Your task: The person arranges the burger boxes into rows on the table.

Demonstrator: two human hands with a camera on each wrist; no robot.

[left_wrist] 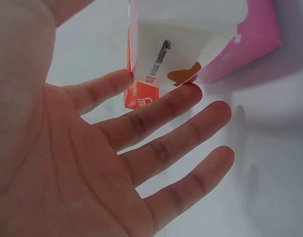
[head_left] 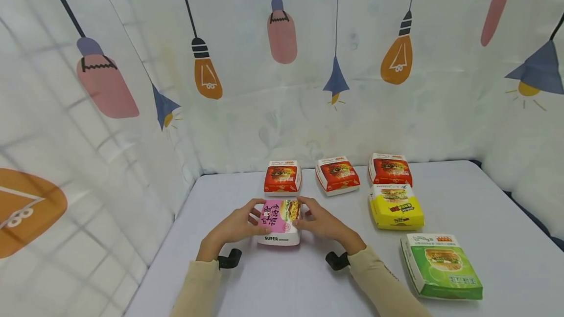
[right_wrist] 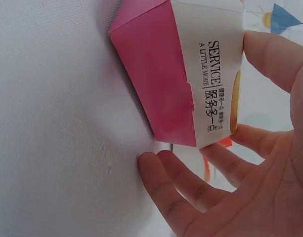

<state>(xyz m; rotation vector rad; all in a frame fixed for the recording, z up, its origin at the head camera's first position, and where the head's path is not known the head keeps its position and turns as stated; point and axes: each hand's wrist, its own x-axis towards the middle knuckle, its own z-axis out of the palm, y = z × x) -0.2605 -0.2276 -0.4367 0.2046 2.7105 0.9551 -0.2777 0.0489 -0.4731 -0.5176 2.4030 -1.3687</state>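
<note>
A pink and white burger box (head_left: 280, 238) lies closed on the table in front of me, with "SUPER" printed on its front. My left hand (head_left: 235, 224) holds its left side, thumb at the near corner and index finger at the far one. At the opposite side, my right hand (head_left: 323, 221) grips it likewise with thumb and index finger. In the left wrist view the other left fingers spread beside the box (left_wrist: 250, 54). The right wrist view shows the right fingers (right_wrist: 166, 192) along the box's white lid (right_wrist: 210, 79); its pink base rests on the tabletop.
Behind the pink box stand three red burger boxes, at left (head_left: 282, 178), middle (head_left: 338, 175) and right (head_left: 390, 169). A yellow burger box (head_left: 396, 207) sits in front of the right one. Nearer on the right lies a larger green box (head_left: 442, 265). A patterned curtain (head_left: 246, 126) hangs behind the table.
</note>
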